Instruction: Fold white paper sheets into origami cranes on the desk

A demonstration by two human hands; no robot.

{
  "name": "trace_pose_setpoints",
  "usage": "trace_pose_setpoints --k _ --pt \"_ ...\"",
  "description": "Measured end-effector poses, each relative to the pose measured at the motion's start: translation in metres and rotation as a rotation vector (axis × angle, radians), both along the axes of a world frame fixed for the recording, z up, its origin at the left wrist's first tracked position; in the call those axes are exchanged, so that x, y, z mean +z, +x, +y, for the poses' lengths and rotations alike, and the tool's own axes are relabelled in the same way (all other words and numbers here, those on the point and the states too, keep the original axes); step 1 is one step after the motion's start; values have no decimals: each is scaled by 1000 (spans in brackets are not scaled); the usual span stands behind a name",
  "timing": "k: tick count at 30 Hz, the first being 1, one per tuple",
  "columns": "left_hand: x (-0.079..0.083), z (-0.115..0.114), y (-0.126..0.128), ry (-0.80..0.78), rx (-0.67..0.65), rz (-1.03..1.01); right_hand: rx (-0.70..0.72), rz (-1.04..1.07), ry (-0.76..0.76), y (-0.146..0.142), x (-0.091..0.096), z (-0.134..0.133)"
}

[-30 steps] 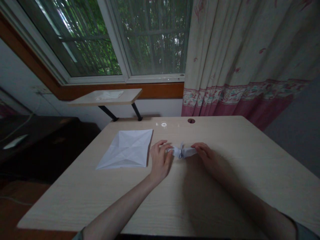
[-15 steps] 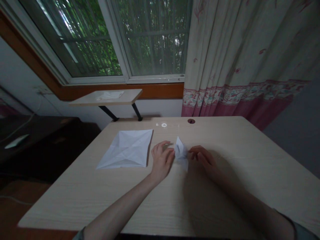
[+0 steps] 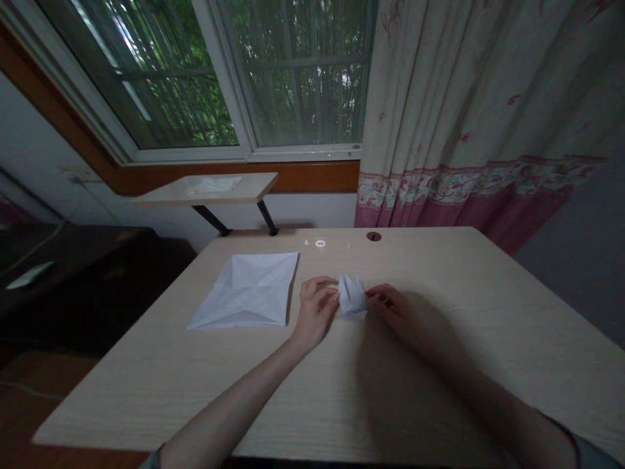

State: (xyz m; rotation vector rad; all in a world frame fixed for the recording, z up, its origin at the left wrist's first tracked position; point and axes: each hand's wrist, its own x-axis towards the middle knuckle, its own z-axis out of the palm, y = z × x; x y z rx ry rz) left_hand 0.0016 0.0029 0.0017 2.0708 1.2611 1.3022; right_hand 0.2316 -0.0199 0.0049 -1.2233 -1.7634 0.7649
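Note:
A small folded white paper piece [image 3: 352, 298] with pointed tips sticking up stands over the middle of the desk, between my hands. My left hand [image 3: 317, 306] pinches its left edge between thumb and fingers. On the other side, my right hand [image 3: 394, 312] has its fingertips closed on the right edge. To the left of my left hand lies a creased white sheet of paper [image 3: 251, 290], flat and marked with crossing fold lines.
The pale wooden desk [image 3: 273, 404] carries a small raised shelf [image 3: 170, 193] at the back left, with white paper [image 3: 215, 185] on it. A round cable hole [image 3: 374, 236] sits near the back edge. Behind are a window and a patterned curtain [image 3: 439, 130].
The folded paper has changed shape: one tall point has become several shorter tips, and its lower tail no longer shows. My right fingers have come slightly left to meet it.

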Motion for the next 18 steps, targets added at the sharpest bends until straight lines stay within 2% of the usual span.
trace_pose_setpoints --k 11,18 --pt "3 0 0 -56 -89 -41 9 -103 -24 -2 4 -2" --pt "3 0 0 -59 -106 -51 -14 -116 34 -2 -1 -2"
